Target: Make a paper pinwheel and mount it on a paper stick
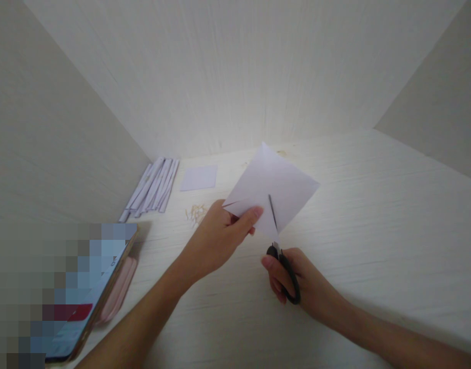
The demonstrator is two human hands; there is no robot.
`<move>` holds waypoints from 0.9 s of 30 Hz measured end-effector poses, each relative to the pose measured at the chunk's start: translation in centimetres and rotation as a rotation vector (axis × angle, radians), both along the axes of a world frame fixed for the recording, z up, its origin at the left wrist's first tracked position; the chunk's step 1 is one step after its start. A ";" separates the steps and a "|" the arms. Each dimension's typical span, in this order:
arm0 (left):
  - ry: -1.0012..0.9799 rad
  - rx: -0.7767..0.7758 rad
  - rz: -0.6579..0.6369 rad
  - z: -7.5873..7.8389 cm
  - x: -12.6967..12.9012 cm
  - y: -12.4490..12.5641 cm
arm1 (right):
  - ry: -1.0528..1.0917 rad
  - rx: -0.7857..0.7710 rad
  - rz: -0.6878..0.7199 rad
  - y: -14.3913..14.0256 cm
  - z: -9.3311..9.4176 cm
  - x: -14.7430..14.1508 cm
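While left hand pinches paper, scissors seemingly cut its edge.

Single view only, worn on head. Camera looked forward and down over white table, from above and behind both hands. Left hand and right hand sat just below frame centre, near lens; forearms entered from bottom edge. Beyond hands, view faced corner where walls met. Left of left hand, frame reached phone at bottom corner. No second view shared scene.
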State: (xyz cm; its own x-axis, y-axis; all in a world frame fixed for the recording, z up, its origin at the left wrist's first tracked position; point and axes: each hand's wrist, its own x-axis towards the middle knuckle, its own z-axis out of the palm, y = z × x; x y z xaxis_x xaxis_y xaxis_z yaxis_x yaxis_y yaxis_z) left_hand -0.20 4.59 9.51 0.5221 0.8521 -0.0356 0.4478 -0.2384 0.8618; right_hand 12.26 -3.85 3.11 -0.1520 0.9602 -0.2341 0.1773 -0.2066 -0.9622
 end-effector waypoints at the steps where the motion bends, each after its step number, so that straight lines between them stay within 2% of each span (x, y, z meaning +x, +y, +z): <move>1: -0.004 0.002 0.001 0.0 0.0 0.0 | 0.001 -0.003 -0.002 0.0 -0.1 0.0; 8: -0.049 0.023 0.002 0.0 0.5 -0.1 | -0.004 0.001 0.004 0.1 0.4 0.0; 12: -0.230 0.069 0.139 -0.1 0.4 0.4 | -0.022 0.023 0.031 0.1 0.5 0.2; 17: -0.508 0.109 0.288 -0.7 0.3 1.2 | -0.018 0.034 0.075 0.0 -0.3 0.2; 21: -0.542 0.118 0.372 -0.7 0.2 1.4 | 0.025 0.042 0.086 0.0 -0.7 0.1; 24: -0.497 0.094 0.388 -0.3 0.1 1.4 | 0.064 0.072 0.018 0.1 -0.9 0.2; 27: -0.439 0.035 0.279 -0.2 -0.2 1.6 | 0.117 0.138 -0.191 0.4 -1.4 0.6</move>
